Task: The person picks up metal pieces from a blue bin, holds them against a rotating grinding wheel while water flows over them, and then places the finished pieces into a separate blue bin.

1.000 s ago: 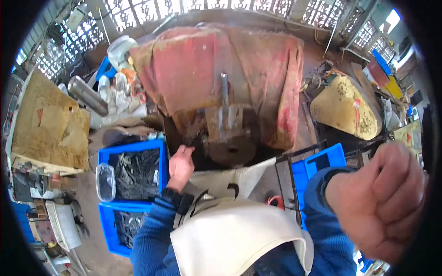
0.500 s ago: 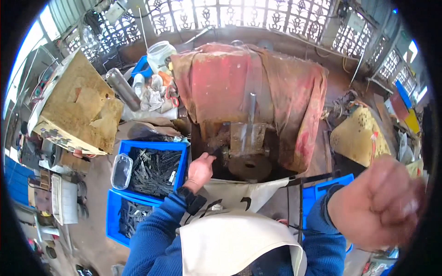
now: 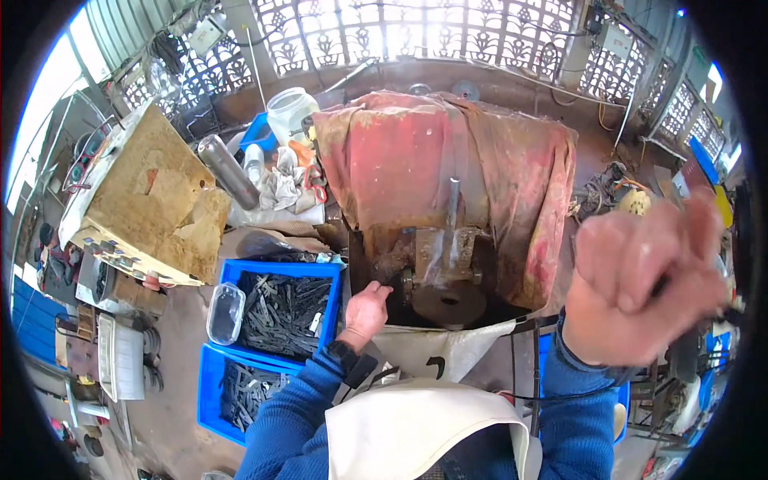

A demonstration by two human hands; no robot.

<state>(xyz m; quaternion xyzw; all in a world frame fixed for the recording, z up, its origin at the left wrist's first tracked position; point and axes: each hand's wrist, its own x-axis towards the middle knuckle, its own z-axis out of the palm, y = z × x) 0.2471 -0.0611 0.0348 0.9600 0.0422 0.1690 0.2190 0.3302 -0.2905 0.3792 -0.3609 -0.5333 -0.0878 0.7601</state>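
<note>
My left hand (image 3: pixel 367 313) reaches to the left side of the machine's opening, thumb and fingers closed together. Whatever is between those fingertips is lost against the dark interior. To the right of them is a round grey disc (image 3: pixel 450 302) with a dark centre hole, below a worn metal block (image 3: pixel 442 250) and an upright metal rod (image 3: pixel 454 204). My right hand (image 3: pixel 640 288) is raised at the right, close to the camera, its fingers curled and blurred; I cannot make out anything in it. Left of my left hand, a blue bin (image 3: pixel 339 298) holds many dark flat strips.
A second blue bin (image 3: pixel 210 400) with dark strips sits below the first, and a clear plastic tub (image 3: pixel 226 314) rests at its edge. Stained red cloth (image 3: pixel 400 160) drapes the machine. A yellowed box (image 3: pixel 152 192) stands at the left. A pale apron (image 3: pixel 424 428) covers my lap.
My right hand has risen and shifted slightly left, its fingers turning. My left hand stays beside the opening. The whole view has shifted a little to the right and down.
</note>
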